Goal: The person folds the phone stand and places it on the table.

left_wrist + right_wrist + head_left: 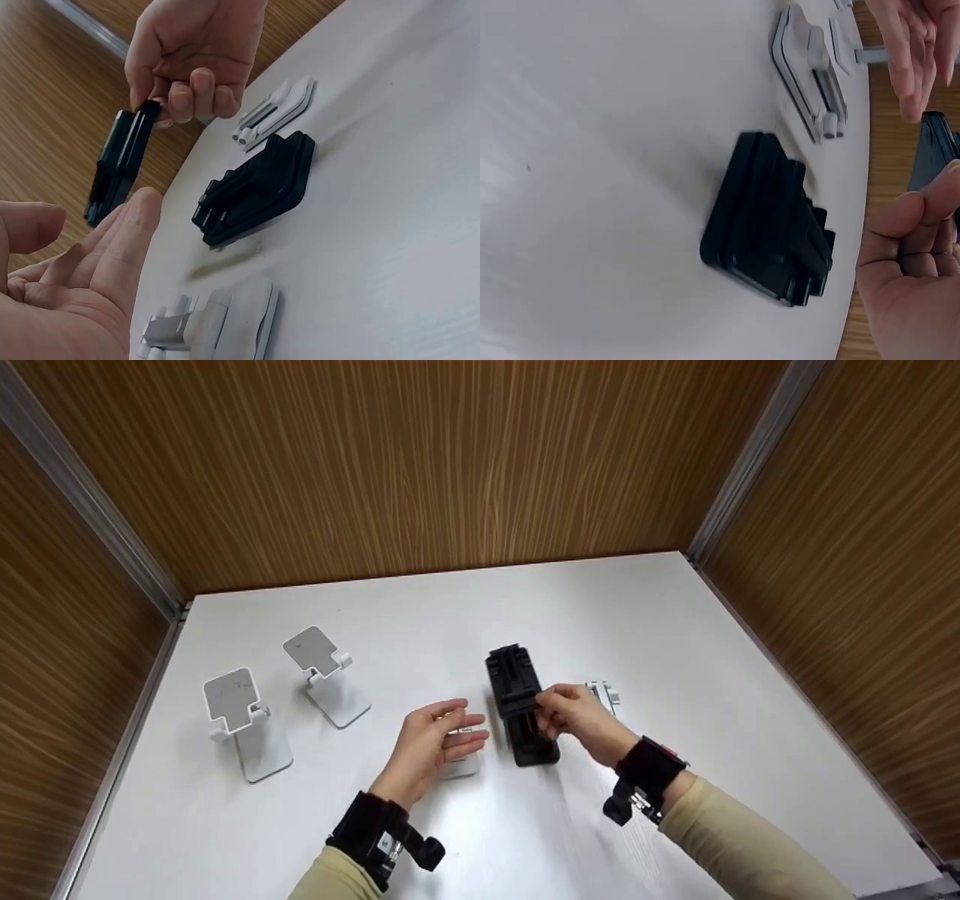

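Observation:
My right hand [581, 718] pinches one end of a black folded phone stand [514, 675] between thumb and index finger, its other fingers curled in. That stand hangs above the table, ribbed and upright in the left wrist view. Lower down, a second black folded phone stand [259, 187] lies on the table, partly covered by the held one in the head view. My left hand [435, 742] is to the left with fingers extended, holding nothing. Its fingertips are close to the far end of the held stand. Beneath this hand lies a white folded phone stand [459, 769], mostly hidden.
Another white folded phone stand [604, 694] lies beyond my right hand. Two white phone stands, one nearer [231, 699] and one farther [311, 651], stand unfolded on the left of the white table [420, 622]. Wood-patterned panels [450, 465] enclose the back and sides.

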`<state>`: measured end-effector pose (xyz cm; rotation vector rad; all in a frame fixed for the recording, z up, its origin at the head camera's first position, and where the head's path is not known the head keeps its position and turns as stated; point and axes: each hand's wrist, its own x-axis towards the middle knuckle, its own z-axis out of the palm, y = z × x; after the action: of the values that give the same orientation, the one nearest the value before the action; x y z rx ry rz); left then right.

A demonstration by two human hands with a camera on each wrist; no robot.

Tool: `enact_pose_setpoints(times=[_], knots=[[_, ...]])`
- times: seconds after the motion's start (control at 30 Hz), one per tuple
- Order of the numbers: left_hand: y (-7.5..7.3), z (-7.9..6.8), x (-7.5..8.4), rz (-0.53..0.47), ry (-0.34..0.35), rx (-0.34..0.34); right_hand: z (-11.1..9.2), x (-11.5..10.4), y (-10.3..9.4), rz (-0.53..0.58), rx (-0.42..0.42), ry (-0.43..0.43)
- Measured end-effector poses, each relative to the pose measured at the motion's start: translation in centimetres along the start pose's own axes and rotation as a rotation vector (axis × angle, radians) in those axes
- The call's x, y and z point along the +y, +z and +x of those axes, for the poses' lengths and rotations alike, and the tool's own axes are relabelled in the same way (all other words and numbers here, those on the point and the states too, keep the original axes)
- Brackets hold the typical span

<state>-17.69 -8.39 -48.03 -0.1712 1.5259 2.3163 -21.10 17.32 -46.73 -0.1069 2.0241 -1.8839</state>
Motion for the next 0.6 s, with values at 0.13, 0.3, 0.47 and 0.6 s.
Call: enact_pose_setpoints(times=[0.13,0.3,0.47,0.6], knots=[[-1.4,-0.3,0.5,0.056,0.019,0.052,0.6,-0.1,-2.4,-0.006,0.070,0.040],[-3.1,-0.6,1.0,0.133,0.049,0.145,1.2,-0.2,-5.4,-0.035,0.135,0.105],[-4.9,-0.6,1.6,0.199,0.088,0.260,1.6,-0.4,-7.7,-0.087,0.156,0.159],[-6.5,-0.5,2.1,0.349,0.141,0.374,1.8,-0.3,-9.1,-0.128,0.163,0.195]])
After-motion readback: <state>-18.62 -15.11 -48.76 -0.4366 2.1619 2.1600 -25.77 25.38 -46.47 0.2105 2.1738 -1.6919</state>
